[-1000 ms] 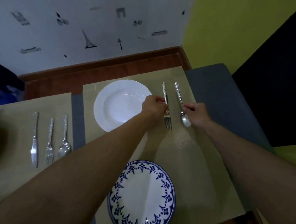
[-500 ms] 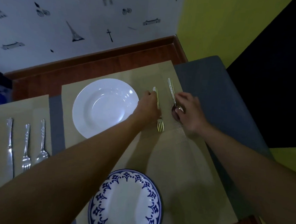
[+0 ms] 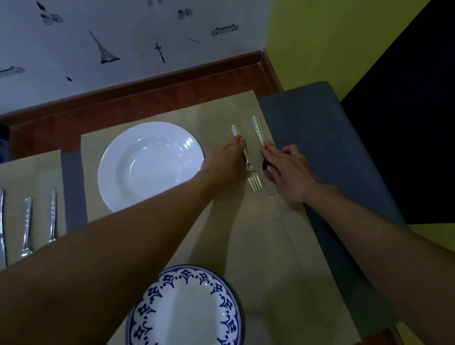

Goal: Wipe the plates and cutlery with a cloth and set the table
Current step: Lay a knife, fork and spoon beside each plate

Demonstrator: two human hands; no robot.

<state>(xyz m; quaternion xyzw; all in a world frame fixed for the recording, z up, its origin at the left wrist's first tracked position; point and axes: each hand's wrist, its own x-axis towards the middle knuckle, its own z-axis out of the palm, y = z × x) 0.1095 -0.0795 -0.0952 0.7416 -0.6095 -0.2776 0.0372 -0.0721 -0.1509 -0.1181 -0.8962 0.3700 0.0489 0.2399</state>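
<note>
Right hand [image 3: 289,173] now flatter, straight-fingered atop spoon [image 3: 257,129]; left hand [image 3: 227,159] curled on fork [image 3: 255,181].

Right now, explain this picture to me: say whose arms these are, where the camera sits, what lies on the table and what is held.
There is no machine: these are a person's two bare arms. The picture comes from a camera worn on the head, looking forward and down. On a beige placemat lie a white plate farther away and a blue-patterned plate nearer the person. The left hand holds a fork by its handle, flat on the mat right of the white plate. The right hand lies with straight fingers on a second utensil beside the fork; its head is hidden, so I cannot name it. On another mat at the left lie three more pieces of cutlery.
</note>
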